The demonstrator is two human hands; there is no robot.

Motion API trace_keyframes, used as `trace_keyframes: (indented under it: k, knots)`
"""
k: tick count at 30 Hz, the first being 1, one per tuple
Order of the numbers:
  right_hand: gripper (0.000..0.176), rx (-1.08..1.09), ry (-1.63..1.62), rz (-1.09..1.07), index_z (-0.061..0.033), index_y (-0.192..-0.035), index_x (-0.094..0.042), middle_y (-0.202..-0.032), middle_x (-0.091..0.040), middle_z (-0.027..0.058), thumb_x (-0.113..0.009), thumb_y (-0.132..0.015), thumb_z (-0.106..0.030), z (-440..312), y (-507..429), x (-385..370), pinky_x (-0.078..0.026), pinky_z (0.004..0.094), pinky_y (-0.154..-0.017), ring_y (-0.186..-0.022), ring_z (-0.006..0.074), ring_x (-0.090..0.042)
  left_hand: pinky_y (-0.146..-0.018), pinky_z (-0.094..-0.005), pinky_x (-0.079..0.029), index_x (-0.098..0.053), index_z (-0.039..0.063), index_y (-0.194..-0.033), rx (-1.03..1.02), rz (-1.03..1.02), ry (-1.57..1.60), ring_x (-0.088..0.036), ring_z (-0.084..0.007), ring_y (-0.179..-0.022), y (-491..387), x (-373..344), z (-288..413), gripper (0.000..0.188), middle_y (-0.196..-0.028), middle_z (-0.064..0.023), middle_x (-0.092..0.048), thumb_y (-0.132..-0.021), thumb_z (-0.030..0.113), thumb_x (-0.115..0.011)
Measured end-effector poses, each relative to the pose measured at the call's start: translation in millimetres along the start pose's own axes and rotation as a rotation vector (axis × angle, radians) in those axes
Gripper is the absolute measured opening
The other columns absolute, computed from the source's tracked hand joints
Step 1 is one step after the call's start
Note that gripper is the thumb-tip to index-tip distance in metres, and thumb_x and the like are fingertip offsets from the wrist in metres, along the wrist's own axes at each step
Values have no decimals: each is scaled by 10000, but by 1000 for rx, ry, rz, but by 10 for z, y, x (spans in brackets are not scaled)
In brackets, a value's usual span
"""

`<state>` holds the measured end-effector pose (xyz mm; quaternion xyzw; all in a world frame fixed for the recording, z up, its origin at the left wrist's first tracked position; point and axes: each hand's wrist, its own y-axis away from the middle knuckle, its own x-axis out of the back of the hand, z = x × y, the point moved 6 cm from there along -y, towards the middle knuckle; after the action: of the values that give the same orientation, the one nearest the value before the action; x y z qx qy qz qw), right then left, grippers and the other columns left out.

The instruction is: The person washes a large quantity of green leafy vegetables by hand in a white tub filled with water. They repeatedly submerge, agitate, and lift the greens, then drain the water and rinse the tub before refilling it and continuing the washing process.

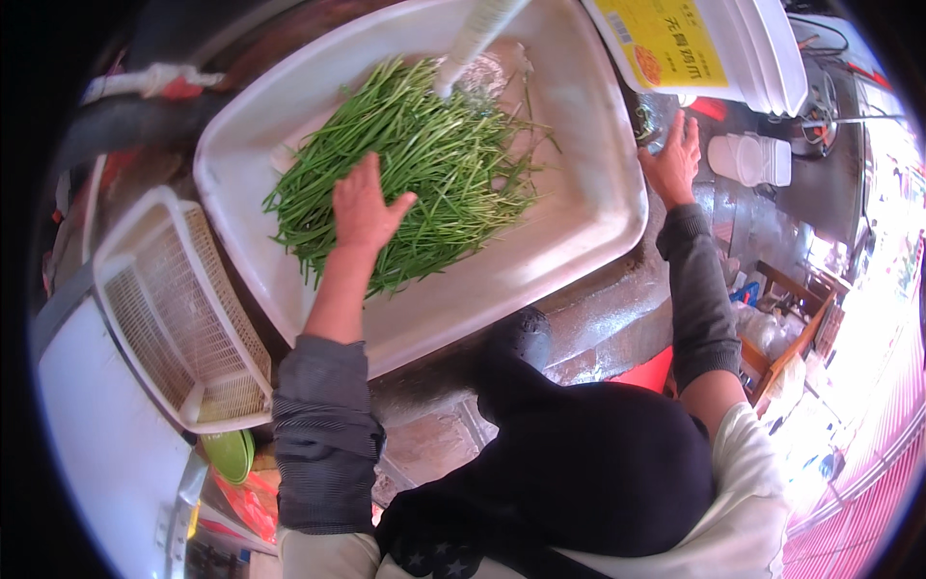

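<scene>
A big heap of long, thin green stalks, likely garlic chives [441, 188], lies in a large white plastic tub [571, 181]. My left hand [367, 206] is over the heap's left side with the thumb spread from the fingers; whether it presses on the stalks is hard to tell. Outside the tub's right rim is my right hand [673, 163], fingers apart and grasping nothing. A pale hose [474, 47] comes down from the top, its end at the upper part of the heap. Clear bubbling water [481, 76] shows beside that end.
Left of the tub, a white plastic mesh basket [184, 311] leans tilted. Stacked white buckets [752, 51] with a yellow label stand at the upper right; smaller white tubs [749, 159] sit below. A wooden crate [796, 326] holds plastic bags. The floor [608, 333] looks wet.
</scene>
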<state>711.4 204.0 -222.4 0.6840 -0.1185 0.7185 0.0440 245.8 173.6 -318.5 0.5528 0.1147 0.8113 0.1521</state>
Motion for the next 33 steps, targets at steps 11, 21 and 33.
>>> trace_keyframes:
  k: [11, 21, 33]
  knots:
    - [379, 933, -581, -384, -11, -1113, -667, -1217, -624, 161, -770, -790, -181, -2689, 805, -231, -502, 433, -942, -1111, 344, -602, -1183, -507, -249, -433, 93, -1482, -142, -135, 49, -361, -331, -1394, 1025, -695, 479, 861, -1528, -116, -403, -797, 513, -742]
    - [476, 962, -142, -150, -37, -1378, -528, -1356, -557, 149, -524, -915, -145, -4159, 205, -1054, -307, 477, -1176, -1302, 326, -495, -1145, -466, -294, -489, 101, -1445, -78, -133, 151, -432, -321, -1323, 1001, -501, 455, 731, -1471, -114, -478, -862, 494, -689]
    - [462, 915, -581, -257, -86, -1270, -617, -1254, -569, 143, -708, -833, -205, -3175, 887, -560, -428, 481, -1012, -1146, 336, -547, -963, -487, -396, -603, 107, -1282, -190, 437, 313, -522, -317, -1140, 822, 434, 649, 472, -1246, -108, -534, -843, 240, -714]
